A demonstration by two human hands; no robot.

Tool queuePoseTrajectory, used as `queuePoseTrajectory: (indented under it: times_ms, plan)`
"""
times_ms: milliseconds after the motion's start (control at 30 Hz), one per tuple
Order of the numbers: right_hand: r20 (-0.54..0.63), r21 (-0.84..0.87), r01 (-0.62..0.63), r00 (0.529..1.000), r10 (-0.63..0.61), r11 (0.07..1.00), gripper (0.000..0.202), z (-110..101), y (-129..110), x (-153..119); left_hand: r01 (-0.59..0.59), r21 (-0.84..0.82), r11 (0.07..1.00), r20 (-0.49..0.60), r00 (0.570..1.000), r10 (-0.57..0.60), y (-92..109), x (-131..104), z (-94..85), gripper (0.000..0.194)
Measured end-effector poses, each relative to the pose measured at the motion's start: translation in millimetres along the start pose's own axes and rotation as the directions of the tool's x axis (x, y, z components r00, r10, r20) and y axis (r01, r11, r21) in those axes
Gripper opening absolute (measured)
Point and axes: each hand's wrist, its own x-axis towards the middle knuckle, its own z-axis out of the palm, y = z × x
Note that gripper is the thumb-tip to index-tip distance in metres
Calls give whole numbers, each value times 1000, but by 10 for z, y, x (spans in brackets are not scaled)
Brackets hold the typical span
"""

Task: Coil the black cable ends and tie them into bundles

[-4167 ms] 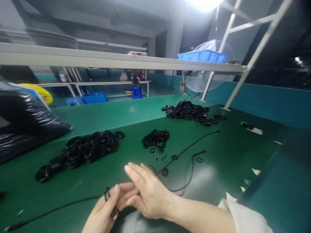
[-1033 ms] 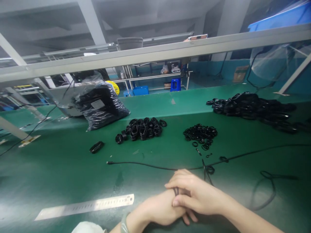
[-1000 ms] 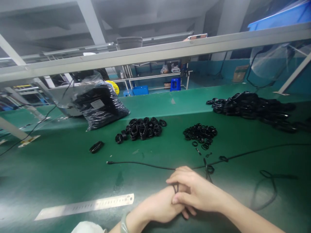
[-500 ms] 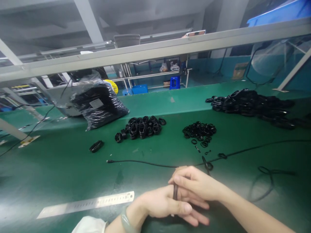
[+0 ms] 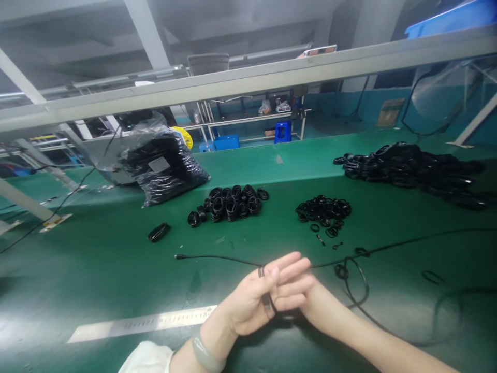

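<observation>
Rolled the left hand (image 5: 256, 299) palm-up, thumb-pinning a loop (image 5: 266, 300), slid the right hand (image 5: 311, 298) behind with grip impossible to tell, and probably needed steady tension.

Left hand (image 5: 274, 298) is holding a black loop (image 5: 266, 300) across its palm. Right hand (image 5: 312, 293) is sitting behind left, mostly hidden. Cable (image 5: 217, 257) is running across bench (image 5: 128, 274) beyond both. Coils (image 5: 232, 208) are sitting past cable, rings (image 5: 325, 209) lying right of them. Ruler (image 5: 147, 323) is lying left of hands.
</observation>
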Motion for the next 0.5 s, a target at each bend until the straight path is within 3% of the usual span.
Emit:
queuePoseTrajectory:
  times_ms: [100, 167, 233, 367, 500]
  plan:
    - [107, -261, 0, 994, 29, 965, 36, 3, -107, -98, -47, 2, 999, -114, 992, 47, 38, 30, -39, 41]
    - [187, -545, 50, 980, 64, 837, 30, -24, -182, -143, -72, 14, 997, -191, 979, 74, 13, 58, -82, 40]
    - [248, -716, 153, 968, 44, 681, 22, -64, -228, -162, -97, 29, 995, -260, 960, 101, -29, 85, -122, 36]
    - [396, -747, 393, 911, -116, 536, 14, -125, -212, -161, -161, 32, 987, -397, 904, 160, -68, 134, -143, 30]
    - [399, -699, 511, 859, -320, 500, 25, -101, -137, -171, -197, -18, 980, -484, 860, 164, -40, 166, -92, 24]
